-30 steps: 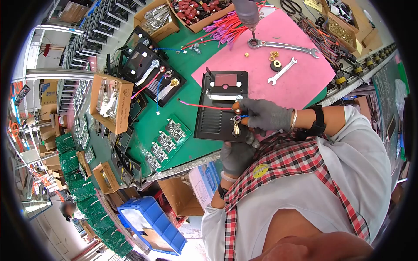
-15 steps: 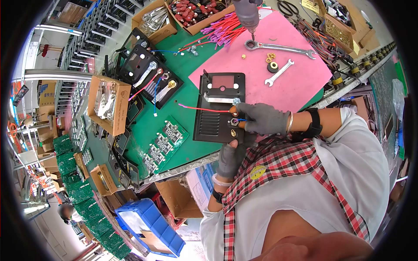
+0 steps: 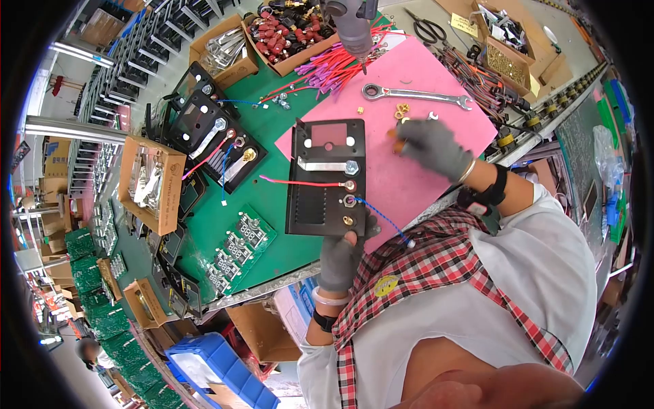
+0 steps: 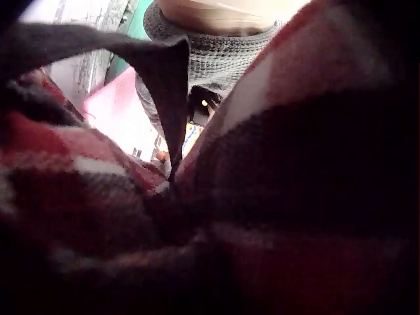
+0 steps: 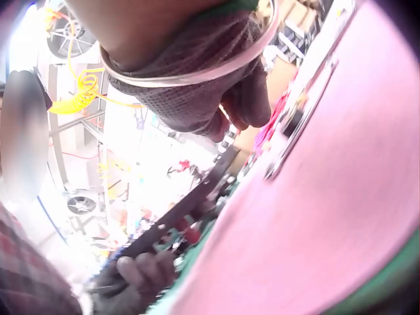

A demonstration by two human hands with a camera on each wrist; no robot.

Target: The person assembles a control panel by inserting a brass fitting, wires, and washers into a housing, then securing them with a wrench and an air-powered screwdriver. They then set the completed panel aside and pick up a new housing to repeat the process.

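My left hand (image 3: 340, 262) grips the lower edge of a black metal panel (image 3: 310, 204), thumb on the front, other fingers mostly hidden. The panel carries a silver bar, a red wire (image 3: 300, 182), a blue wire (image 3: 381, 216) hanging off its right side, and a brass stud (image 3: 349, 221). My right hand (image 3: 436, 150) is over the pink sheet, just below brass nuts (image 3: 403, 109), fingers loosely bent and nothing visible in them. In the right wrist view the right hand (image 5: 197, 98) is apart from the panel (image 5: 177, 213). The left wrist view shows mostly cloth and part of the glove (image 4: 213, 62).
A power driver (image 3: 353, 31) hangs above the pink sheet (image 3: 392, 191), near a large wrench (image 3: 422, 95). Another assembled panel (image 3: 197, 126), a box of metal parts (image 3: 148, 184) and display boards (image 3: 235, 252) lie left. Boxes, red wires (image 3: 330, 71) and scissors (image 3: 429, 28) line the back.
My right hand has left the panel's right side and moved right and up over the pink sheet, now covering most of the small wrench. The blue wire's end is uncovered. My left hand still grips the panel.
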